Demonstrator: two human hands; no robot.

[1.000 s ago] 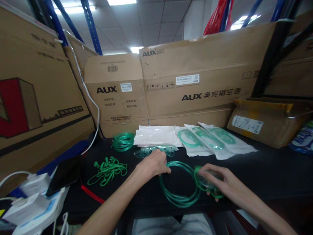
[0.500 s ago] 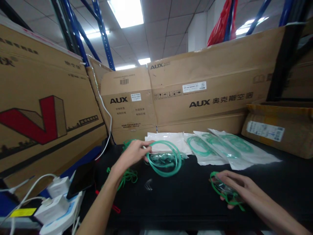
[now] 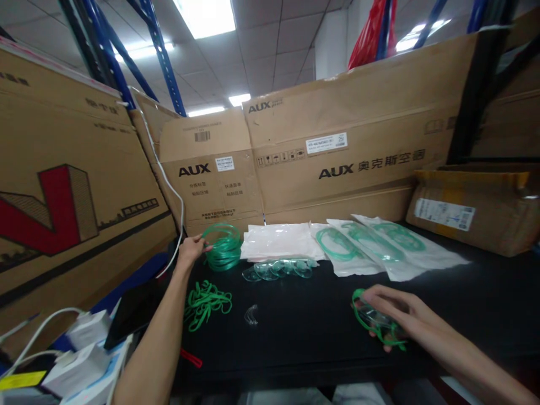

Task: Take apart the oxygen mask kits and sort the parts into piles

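Note:
My left hand (image 3: 194,248) is at the far left of the table, its fingers pinched on the edge of a coil of green tubing (image 3: 223,232). This coil tilts over a pile of similar coils (image 3: 223,260). My right hand (image 3: 390,309) is wrapped round a clear oxygen mask (image 3: 373,316), held low over the table at the right. A green elastic strap (image 3: 358,319) hangs round that mask. Several more clear masks (image 3: 278,270) lie in an overlapping row in the middle. Below the coils lies a tangle of green straps (image 3: 207,304).
White bags (image 3: 280,241) lie behind the masks, with bags of coiled tubing (image 3: 337,244) to their right. Small clear curved pieces (image 3: 251,315) and a red cord (image 3: 192,358) are nearer. A power strip (image 3: 99,371), a phone (image 3: 133,309) and a cardboard box (image 3: 472,211) flank the table.
My left hand has carried the tubing coil left, from above the mask row to the coil pile. My right hand keeps hold of the mask. The view has shifted slightly.

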